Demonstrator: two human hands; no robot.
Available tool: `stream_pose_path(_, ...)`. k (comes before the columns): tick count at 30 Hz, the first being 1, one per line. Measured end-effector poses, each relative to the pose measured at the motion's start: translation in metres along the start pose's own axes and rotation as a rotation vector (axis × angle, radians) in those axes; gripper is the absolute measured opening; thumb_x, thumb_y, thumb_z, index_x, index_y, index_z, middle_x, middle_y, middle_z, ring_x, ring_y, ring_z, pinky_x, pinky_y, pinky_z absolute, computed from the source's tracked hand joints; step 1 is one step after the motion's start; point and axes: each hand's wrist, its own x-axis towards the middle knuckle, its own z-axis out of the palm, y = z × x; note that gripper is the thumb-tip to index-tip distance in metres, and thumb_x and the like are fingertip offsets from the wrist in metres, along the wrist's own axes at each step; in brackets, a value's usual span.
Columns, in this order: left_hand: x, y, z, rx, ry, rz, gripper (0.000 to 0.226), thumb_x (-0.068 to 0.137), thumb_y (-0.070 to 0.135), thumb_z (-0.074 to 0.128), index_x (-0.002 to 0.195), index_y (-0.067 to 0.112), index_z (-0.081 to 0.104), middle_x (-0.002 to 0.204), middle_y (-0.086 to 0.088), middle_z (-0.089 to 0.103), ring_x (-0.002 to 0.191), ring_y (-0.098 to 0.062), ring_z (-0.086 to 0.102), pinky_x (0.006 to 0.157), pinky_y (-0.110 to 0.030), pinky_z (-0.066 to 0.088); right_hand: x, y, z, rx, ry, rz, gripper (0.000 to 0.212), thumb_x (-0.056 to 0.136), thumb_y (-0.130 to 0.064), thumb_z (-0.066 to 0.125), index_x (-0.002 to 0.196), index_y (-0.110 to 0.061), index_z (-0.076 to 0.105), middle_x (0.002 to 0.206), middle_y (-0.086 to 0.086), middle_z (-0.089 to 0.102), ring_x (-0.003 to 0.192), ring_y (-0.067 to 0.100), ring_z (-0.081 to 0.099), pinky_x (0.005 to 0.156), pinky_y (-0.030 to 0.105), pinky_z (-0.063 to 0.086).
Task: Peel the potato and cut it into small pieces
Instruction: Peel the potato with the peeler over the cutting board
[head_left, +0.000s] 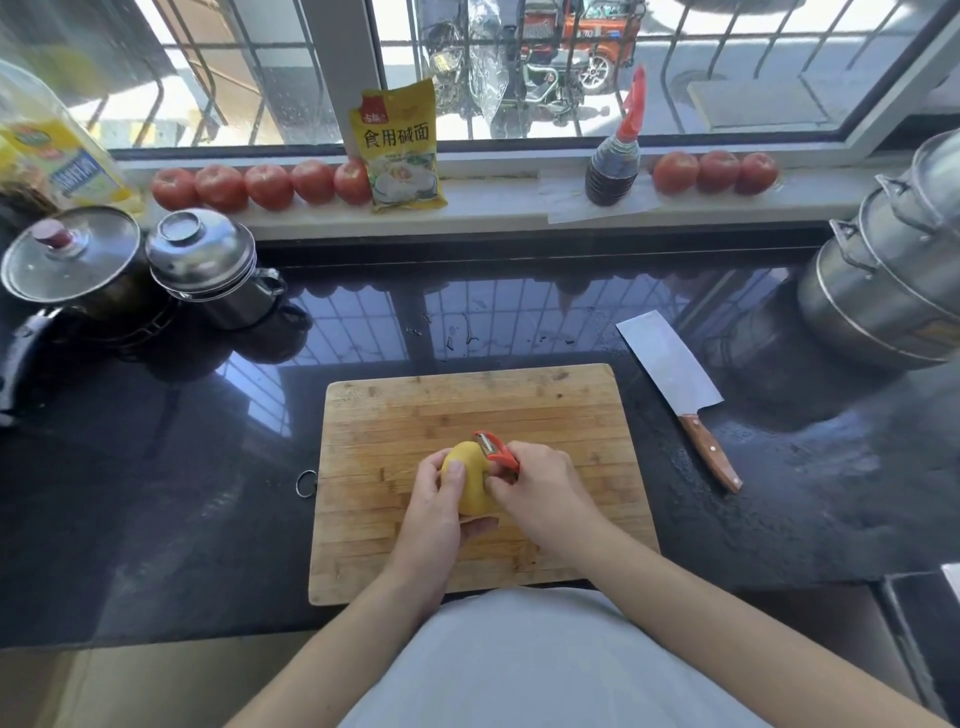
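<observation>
A yellow potato (474, 475) is held over the wooden cutting board (415, 415), near its front middle. My left hand (434, 512) grips the potato from the left, thumb lying across its top. My right hand (545, 493) holds a red peeler (497, 451) with its metal blade against the potato's upper right side. The potato's visible surface is smooth and yellow. A cleaver (675, 379) with a wooden handle lies on the dark counter to the right of the board.
Two lidded metal pots (202, 260) stand at the back left, and a stacked steel steamer (893, 270) at the right. Tomatoes (249, 187), a yellow packet (400, 145) and a dark sauce bottle (615, 161) line the windowsill. The counter (467, 322) is wet behind the board.
</observation>
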Motion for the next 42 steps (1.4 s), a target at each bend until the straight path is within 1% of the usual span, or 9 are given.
stream_pose_path(5, 0.004, -0.006, -0.001, -0.092, 0.037, -0.046, 0.034, 0.113, 0.037, 0.038, 0.132, 0.018, 0.059, 0.129, -0.021, 0.066, 0.101, -0.024, 0.066, 0.078, -0.04, 0.059, -0.002, 0.004, 0.007, -0.023, 0.001, -0.079, 0.028, 0.088, -0.027, 0.059, 0.063, -0.025, 0.046, 0.062, -0.009, 0.053, 0.058, 0.006, 0.047, 0.054, 0.023, 0.034)
stream_pose_path(10, 0.013, -0.004, -0.009, -0.353, 0.149, -0.2, 0.039, 0.113, 0.041, 0.037, 0.132, 0.014, 0.057, 0.126, -0.023, 0.067, 0.087, -0.036, 0.068, 0.059, -0.033, 0.057, -0.001, 0.007, -0.002, 0.135, 0.156, 0.031, 0.017, 0.092, -0.022, 0.062, 0.079, -0.011, 0.062, 0.071, 0.002, 0.063, 0.059, 0.01, 0.048, 0.053, 0.026, 0.04)
stream_pose_path(15, 0.01, -0.005, -0.02, -0.408, 0.084, -0.254, 0.054, 0.11, 0.052, 0.036, 0.13, 0.009, 0.062, 0.108, -0.018, 0.076, 0.073, -0.03, 0.07, 0.058, -0.032, 0.046, 0.002, 0.015, -0.02, 0.282, 0.23, 0.074, 0.015, 0.097, -0.007, 0.06, 0.083, -0.01, 0.057, 0.074, -0.002, 0.056, 0.054, -0.012, 0.053, 0.042, 0.01, 0.04)
stream_pose_path(17, 0.009, -0.005, -0.02, -0.371, 0.044, -0.24, 0.055, 0.11, 0.054, 0.034, 0.131, 0.012, 0.063, 0.109, -0.016, 0.077, 0.075, -0.029, 0.071, 0.059, -0.032, 0.044, 0.01, 0.026, -0.017, 0.106, 0.163, 0.047, 0.023, 0.099, -0.008, 0.057, 0.081, -0.023, 0.058, 0.081, -0.006, 0.058, 0.068, -0.008, 0.059, 0.052, 0.013, 0.046)
stream_pose_path(21, 0.005, 0.003, -0.018, -0.318, -0.06, -0.231, 0.057, 0.109, 0.057, 0.031, 0.127, 0.014, 0.064, 0.1, -0.014, 0.075, 0.07, -0.026, 0.066, 0.059, -0.034, 0.037, 0.021, 0.058, -0.007, -0.349, -0.007, 0.083, 0.035, 0.097, -0.013, 0.057, 0.123, -0.034, 0.064, 0.124, -0.008, 0.054, 0.098, 0.019, 0.056, 0.078, 0.034, 0.052)
stream_pose_path(25, 0.001, 0.006, -0.018, -0.279, -0.096, -0.229, 0.04, 0.108, 0.043, 0.039, 0.124, 0.015, 0.062, 0.091, -0.009, 0.072, 0.068, -0.025, 0.063, 0.058, -0.033, 0.035, 0.014, 0.069, -0.006, -0.419, 0.084, -0.032, 0.004, 0.1, -0.026, 0.055, 0.099, -0.026, 0.059, 0.1, -0.007, 0.048, 0.072, 0.014, 0.055, 0.066, 0.037, 0.053)
stream_pose_path(30, -0.001, 0.004, -0.018, -0.278, -0.087, -0.21, 0.032, 0.104, 0.025, 0.046, 0.132, 0.017, 0.059, 0.092, -0.009, 0.072, 0.066, -0.026, 0.063, 0.057, -0.031, 0.039, 0.006, 0.065, -0.007, -0.472, 0.226, -0.292, 0.016, 0.098, -0.02, 0.046, 0.083, -0.021, 0.053, 0.072, -0.01, 0.048, 0.063, 0.015, 0.045, 0.062, 0.034, 0.041)
stream_pose_path(36, 0.0, 0.006, -0.015, -0.187, -0.051, -0.17, 0.048, 0.081, 0.021, 0.065, 0.128, 0.016, 0.055, 0.097, -0.013, 0.061, 0.065, -0.024, 0.056, 0.048, -0.028, 0.046, 0.006, 0.06, -0.017, -0.552, 0.335, -0.552, 0.015, 0.092, -0.02, 0.067, 0.107, -0.018, 0.065, 0.09, -0.005, 0.058, 0.083, 0.021, 0.048, 0.082, 0.036, 0.037)
stream_pose_path(42, -0.001, 0.004, -0.013, -0.087, -0.042, -0.136, 0.021, 0.104, 0.012, 0.048, 0.125, 0.015, 0.051, 0.083, -0.011, 0.06, 0.051, -0.02, 0.049, 0.043, -0.026, 0.035, 0.007, 0.046, -0.022, -0.671, 0.338, -0.728, 0.019, 0.084, -0.008, 0.067, 0.1, -0.017, 0.065, 0.092, 0.001, 0.056, 0.086, 0.026, 0.049, 0.089, 0.042, 0.039)
